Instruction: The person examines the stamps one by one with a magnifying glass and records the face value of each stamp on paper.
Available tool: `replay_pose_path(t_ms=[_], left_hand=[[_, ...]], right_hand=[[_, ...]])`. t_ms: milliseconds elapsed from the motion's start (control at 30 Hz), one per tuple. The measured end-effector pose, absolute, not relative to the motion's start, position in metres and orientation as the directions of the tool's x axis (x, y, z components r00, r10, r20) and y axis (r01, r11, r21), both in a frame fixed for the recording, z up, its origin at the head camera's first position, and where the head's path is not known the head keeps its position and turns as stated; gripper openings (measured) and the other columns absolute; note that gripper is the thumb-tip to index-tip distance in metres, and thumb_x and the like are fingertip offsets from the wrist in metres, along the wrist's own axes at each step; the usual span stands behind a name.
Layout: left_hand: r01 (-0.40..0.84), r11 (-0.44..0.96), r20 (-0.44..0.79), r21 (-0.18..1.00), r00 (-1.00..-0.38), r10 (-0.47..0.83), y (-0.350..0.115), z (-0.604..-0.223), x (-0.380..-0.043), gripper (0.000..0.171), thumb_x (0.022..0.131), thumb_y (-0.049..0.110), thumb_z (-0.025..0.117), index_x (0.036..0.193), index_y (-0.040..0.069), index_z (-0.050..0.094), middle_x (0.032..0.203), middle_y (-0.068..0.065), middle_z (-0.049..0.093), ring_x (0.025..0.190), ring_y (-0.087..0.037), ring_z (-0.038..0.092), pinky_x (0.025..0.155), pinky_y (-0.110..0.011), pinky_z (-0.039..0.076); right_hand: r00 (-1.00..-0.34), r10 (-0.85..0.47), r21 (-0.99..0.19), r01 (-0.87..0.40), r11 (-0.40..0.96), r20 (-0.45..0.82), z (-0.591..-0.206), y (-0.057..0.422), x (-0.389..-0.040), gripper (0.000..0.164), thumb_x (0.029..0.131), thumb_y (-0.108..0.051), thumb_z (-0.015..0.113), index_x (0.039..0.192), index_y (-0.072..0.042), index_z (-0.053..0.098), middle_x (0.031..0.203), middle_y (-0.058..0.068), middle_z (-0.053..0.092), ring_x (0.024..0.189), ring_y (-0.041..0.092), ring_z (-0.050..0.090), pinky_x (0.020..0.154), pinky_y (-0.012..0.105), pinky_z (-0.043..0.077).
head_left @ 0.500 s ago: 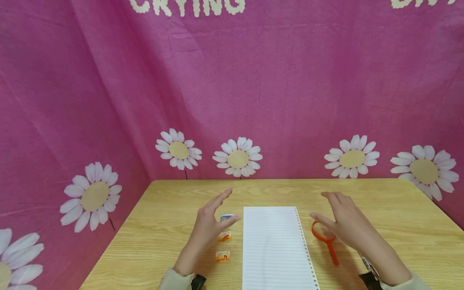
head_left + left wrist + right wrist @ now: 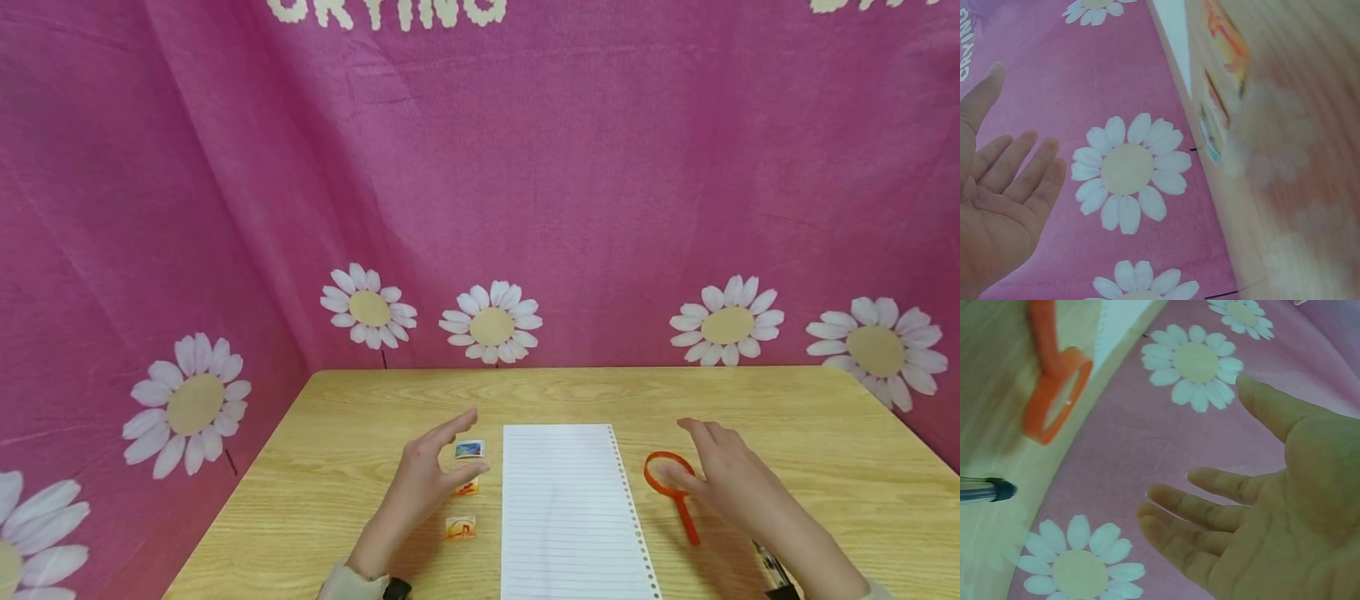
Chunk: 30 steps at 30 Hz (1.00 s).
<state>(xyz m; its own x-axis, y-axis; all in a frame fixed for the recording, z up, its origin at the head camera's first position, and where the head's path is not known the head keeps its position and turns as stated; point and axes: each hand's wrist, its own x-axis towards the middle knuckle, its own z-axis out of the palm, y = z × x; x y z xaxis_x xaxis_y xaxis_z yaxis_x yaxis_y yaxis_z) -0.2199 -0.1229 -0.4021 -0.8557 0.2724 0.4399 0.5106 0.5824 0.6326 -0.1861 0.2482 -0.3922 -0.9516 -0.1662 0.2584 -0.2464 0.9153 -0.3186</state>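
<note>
My left hand (image 2: 422, 481) hovers over the table left of a lined sheet of paper (image 2: 570, 508), thumb and fingers spread apart with nothing between them. Beside it three small picture stamps lie in a column: a blue one (image 2: 470, 449), an orange one (image 2: 468, 487) partly covered by the thumb, and another orange one (image 2: 461, 527). On the other side of the paper my right hand (image 2: 738, 483) is held above the table, its palm bare in the right wrist view. Its thumb overlaps the lens of an orange magnifying glass (image 2: 682, 507). A pen (image 2: 770, 563) lies partly hidden under the right forearm.
The wooden table (image 2: 585, 392) ends at a pink curtain (image 2: 600, 167) printed with white daisies, which hangs behind it and along the left side. Punched holes run down the paper's right edge.
Both hands have lowered slightly toward me, and the right has also shifted a little to the right. More of the blue stamp and the magnifying glass now shows.
</note>
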Motion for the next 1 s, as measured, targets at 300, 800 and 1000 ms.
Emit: replay_pose_path(t_ms=[300,800,1000], left_hand=[[0.486,0.633,0.393,0.603,-0.871,0.295,-0.132,-0.411,-0.218,0.065,0.077,0.023,0.082,0.137,0.02,0.057,0.131,-0.001,0.066,0.12,-0.019,0.063,0.101,-0.04,0.05],[0.56,0.649,0.381,0.515,-0.828,0.411,-0.15,-0.425,-0.218,0.046,0.078,0.015,0.081,0.121,0.007,0.067,0.115,-0.007,0.068,0.095,-0.025,0.066,0.083,-0.04,0.056],[0.56,0.648,0.319,0.516,-0.828,0.461,-0.16,-0.429,-0.218,0.038,0.081,0.016,0.079,0.116,0.004,0.068,0.111,-0.007,0.068,0.093,-0.023,0.066,0.082,-0.037,0.056]], right_hand=[[-0.951,-0.168,-0.284,-0.242,0.928,0.26,-0.406,0.255,-0.181,0.064,0.085,-0.037,0.074,0.123,0.01,0.051,0.111,0.027,0.061,0.098,0.046,0.059,0.082,0.058,0.05],[-0.96,-0.238,-0.272,-0.27,0.923,0.147,-0.43,0.26,-0.177,0.044,0.082,-0.033,0.076,0.096,-0.001,0.049,0.079,0.004,0.053,0.067,0.018,0.048,0.057,0.032,0.041],[-0.957,-0.269,-0.289,-0.288,0.913,0.103,-0.435,0.26,-0.178,0.043,0.084,-0.034,0.075,0.095,-0.001,0.049,0.074,0.001,0.051,0.061,0.012,0.042,0.055,0.025,0.038]])
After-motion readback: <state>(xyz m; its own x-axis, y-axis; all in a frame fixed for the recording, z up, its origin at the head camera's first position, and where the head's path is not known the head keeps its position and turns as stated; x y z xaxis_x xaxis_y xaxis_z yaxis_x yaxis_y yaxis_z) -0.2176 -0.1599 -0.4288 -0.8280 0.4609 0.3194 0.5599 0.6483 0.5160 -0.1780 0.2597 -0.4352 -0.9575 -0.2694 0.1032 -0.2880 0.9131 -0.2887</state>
